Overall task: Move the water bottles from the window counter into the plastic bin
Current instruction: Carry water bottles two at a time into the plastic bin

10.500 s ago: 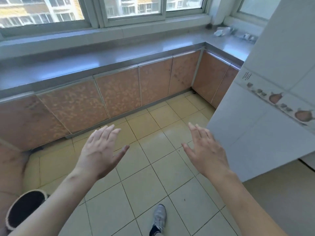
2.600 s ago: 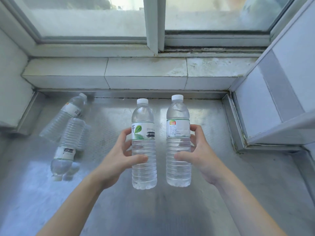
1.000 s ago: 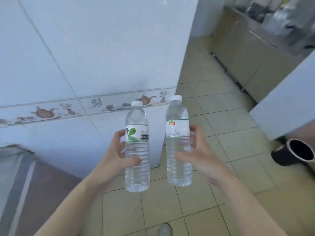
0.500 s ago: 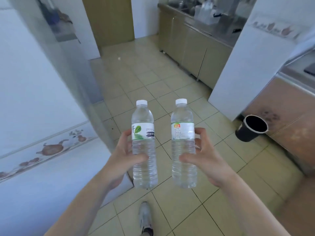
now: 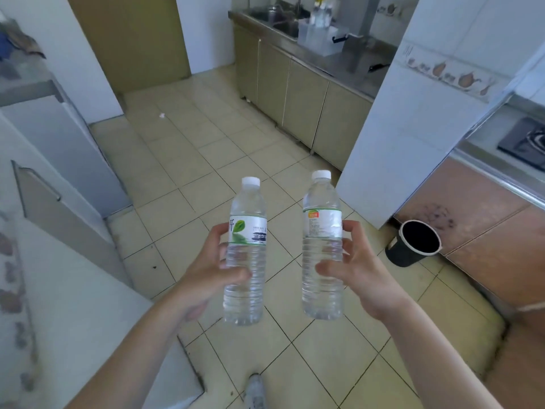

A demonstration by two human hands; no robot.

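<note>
Single head-worn, wide-angle view, directed forward and steeply down over the tiled floor (image 5: 206, 160) from standing height. Both forearms enter from the lower edge and lie close to the lens, while the far counter (image 5: 330, 66) sits well away at the upper edge. Straight edges bow outward toward the margins.

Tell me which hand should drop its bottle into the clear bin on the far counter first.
Right, probably. The right hand holds its bottle on the side nearer the clear bin; the left hand would reach across.
</note>
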